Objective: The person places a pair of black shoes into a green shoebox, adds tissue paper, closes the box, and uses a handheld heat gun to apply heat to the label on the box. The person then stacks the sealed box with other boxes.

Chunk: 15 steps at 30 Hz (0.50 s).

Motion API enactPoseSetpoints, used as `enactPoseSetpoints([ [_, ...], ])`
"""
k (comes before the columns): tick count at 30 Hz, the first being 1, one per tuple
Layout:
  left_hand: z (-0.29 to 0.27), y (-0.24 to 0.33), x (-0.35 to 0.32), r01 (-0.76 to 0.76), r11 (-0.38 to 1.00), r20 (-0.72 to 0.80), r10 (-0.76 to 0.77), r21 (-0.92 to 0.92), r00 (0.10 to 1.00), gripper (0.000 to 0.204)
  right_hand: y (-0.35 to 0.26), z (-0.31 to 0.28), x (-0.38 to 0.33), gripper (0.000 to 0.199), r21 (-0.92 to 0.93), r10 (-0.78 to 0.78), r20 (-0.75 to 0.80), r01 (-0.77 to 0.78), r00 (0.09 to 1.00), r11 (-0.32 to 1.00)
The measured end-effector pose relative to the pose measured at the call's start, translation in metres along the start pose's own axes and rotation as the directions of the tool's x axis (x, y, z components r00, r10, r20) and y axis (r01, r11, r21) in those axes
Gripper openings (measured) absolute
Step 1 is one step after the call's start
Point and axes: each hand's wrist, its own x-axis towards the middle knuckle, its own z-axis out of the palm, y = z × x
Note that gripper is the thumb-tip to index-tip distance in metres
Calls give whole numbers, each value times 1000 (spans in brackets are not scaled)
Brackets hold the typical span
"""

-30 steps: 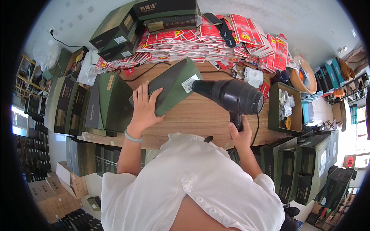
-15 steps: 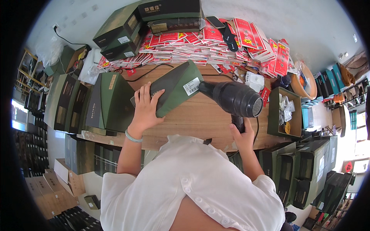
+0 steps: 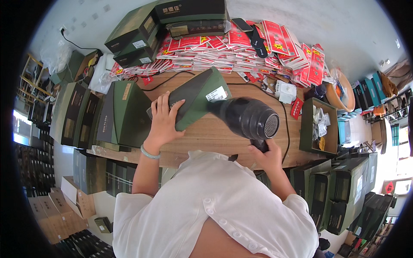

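Two things fill my hands: my left hand (image 3: 162,122) lies with fingers spread flat on the upper face of a dark green box (image 3: 193,101), holding it tilted above the wooden table (image 3: 215,135), and my right hand (image 3: 264,155) is wrapped around the handle of a black hair dryer (image 3: 247,117). The dryer's nozzle points at the box's end with the white label and sits just beside it; whether they touch I cannot tell. A pale green bangle (image 3: 149,152) circles my left wrist. To the left of my left hand stands a row of dark green boxes (image 3: 122,114) on edge. Beyond both hands a heap of red packets (image 3: 241,49) spreads across the far table. To the right of my right hand an open green tray (image 3: 306,129) holds small clear bags
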Motion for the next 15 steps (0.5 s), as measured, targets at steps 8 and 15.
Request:
enactPoseSetpoints([
  [8,1,3,2,0,1000,11,0,3,1000,97,-4,9,23,50,98,18,-113,-7,993,995],
  [15,3,-2,0,-1,1000,19,1,2,1000,99,-2,-11,7,49,-33,42,-20,-43,999,999],
])
